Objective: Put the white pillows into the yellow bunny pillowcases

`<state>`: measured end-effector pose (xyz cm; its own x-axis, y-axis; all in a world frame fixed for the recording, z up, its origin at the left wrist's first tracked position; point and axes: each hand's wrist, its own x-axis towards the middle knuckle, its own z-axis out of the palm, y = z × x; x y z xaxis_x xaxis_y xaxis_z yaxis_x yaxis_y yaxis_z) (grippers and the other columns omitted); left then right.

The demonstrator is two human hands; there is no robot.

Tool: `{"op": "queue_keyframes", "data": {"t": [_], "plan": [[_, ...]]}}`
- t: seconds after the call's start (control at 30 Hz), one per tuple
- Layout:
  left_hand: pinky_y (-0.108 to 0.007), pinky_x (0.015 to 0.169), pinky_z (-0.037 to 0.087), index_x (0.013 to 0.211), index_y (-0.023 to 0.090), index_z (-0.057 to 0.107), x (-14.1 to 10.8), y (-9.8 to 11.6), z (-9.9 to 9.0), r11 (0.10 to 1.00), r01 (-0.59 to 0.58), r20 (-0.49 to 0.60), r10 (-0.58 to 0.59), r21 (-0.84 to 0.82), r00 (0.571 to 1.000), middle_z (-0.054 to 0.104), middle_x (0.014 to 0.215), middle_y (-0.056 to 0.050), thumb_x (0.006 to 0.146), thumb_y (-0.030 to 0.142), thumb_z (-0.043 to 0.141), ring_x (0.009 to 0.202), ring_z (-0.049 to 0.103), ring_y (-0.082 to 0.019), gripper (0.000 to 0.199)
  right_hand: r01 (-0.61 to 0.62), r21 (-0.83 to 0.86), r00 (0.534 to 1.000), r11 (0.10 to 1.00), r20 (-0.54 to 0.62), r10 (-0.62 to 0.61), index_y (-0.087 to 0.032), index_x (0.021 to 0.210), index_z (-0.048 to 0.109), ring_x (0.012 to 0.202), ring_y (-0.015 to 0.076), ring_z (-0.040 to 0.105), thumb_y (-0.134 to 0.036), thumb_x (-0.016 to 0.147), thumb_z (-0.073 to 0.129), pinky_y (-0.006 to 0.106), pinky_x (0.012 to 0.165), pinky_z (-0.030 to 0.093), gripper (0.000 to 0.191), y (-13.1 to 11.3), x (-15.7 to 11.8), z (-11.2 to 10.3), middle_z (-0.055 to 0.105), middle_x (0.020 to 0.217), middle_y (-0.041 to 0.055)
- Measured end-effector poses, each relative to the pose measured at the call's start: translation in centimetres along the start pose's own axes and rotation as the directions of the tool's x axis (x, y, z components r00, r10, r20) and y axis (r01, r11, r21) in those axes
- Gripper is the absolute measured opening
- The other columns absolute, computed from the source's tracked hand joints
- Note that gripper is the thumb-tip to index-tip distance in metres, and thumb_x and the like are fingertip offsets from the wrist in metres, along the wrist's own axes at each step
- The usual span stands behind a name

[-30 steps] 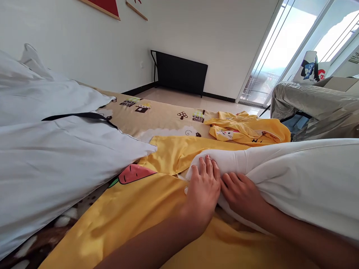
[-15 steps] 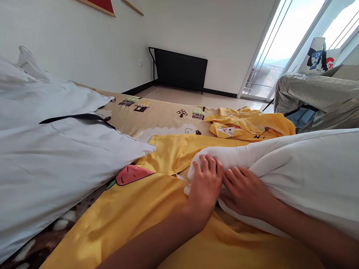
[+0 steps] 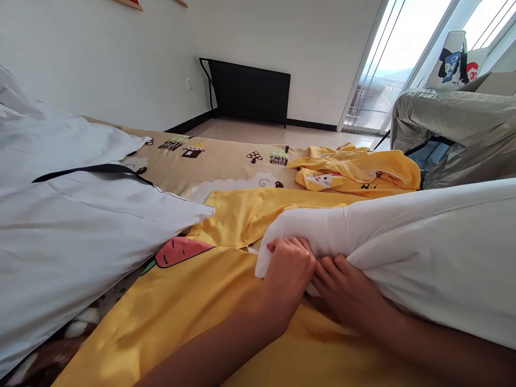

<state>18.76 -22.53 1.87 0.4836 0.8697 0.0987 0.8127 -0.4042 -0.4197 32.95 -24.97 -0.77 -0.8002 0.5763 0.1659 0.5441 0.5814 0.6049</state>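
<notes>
A plump white pillow lies at the right, its narrow end folded under both hands. My left hand is closed on that end, with the fingers curled over the white fabric. Right beside it, my right hand grips the pillow's lower side, its thumb hidden. Beneath them spreads a yellow satiny pillowcase with a pink carrot print. Its opening edge shows just left of the pillow's end.
White pillows with a black strap lie at the left. Behind is a beige patterned sheet with a crumpled yellow cloth on it. A black panel leans at the far wall; a silver-covered object stands right.
My hands have shifted slightly down and left with the pillow end, and my left fingers have curled tighter over it. The view has tilted a little downward.
</notes>
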Motion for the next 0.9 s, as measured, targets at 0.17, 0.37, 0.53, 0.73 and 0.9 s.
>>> {"op": "queue_keyframes", "data": {"t": [0.17,0.37,0.53,0.73,0.9], "plan": [[-0.034,0.058,0.041,0.085,0.006,0.060,-0.1,-1.1,-0.7,0.996,-0.001,0.005,0.001,-0.094,1.000,0.061,0.074,-0.015,0.080,0.001,0.035,0.066,0.059,-0.026,0.026,-0.028,0.038,0.999,0.999,-0.016,0.029,-0.017,0.087,0.055,0.067,0.0184,0.039,-0.019,0.076,0.056,0.034,0.060,0.024,0.011,0.2,0.5,0.2,0.050,0.075,0.0032],[-0.043,0.082,0.046,0.121,0.002,0.053,-1.2,-1.7,-1.2,0.993,0.023,0.058,-0.016,-0.117,0.998,0.057,0.116,-0.023,0.083,0.013,0.045,0.106,0.054,-0.034,0.040,-0.067,0.114,0.997,0.991,-0.040,0.072,-0.014,0.115,0.049,0.072,0.0192,0.043,-0.013,0.078,0.050,0.033,0.063,0.027,0.037,2.3,1.0,0.5,0.052,0.083,0.0040],[-0.051,0.102,0.033,0.143,0.007,0.027,0.0,-1.0,0.8,0.986,0.071,-0.048,-0.080,-0.154,0.996,0.034,0.144,-0.023,0.089,0.018,0.039,0.134,0.031,-0.034,0.057,-0.086,0.289,0.996,0.953,0.046,0.077,-0.012,0.140,0.026,0.083,0.0223,0.046,-0.021,0.066,0.057,0.034,0.070,0.032,0.081,5.8,1.5,1.5,0.053,0.097,0.0081],[-0.052,0.103,0.029,0.140,0.002,0.030,2.5,-0.2,3.6,0.985,0.100,-0.277,-0.136,-0.140,0.951,0.039,0.140,-0.024,0.087,0.015,0.034,0.131,0.033,-0.034,0.055,-0.140,0.424,0.989,0.895,0.106,0.104,-0.018,0.142,0.024,0.090,0.0241,0.049,-0.026,0.063,0.059,0.035,0.077,0.035,0.087,8.7,2.1,2.4,0.053,0.105,0.0087],[-0.047,0.095,0.033,0.124,0.005,0.046,3.2,-1.2,4.5,0.946,-0.004,-0.377,-0.126,-0.325,0.918,0.053,0.121,-0.020,0.074,0.016,0.046,0.113,0.045,-0.030,0.051,-0.160,0.475,0.986,0.865,0.046,0.158,-0.014,0.128,0.040,0.094,0.0258,0.048,-0.031,0.061,0.063,0.037,0.082,0.038,0.073,9.1,2.0,2.9,0.052,0.107,0.0107]]}}
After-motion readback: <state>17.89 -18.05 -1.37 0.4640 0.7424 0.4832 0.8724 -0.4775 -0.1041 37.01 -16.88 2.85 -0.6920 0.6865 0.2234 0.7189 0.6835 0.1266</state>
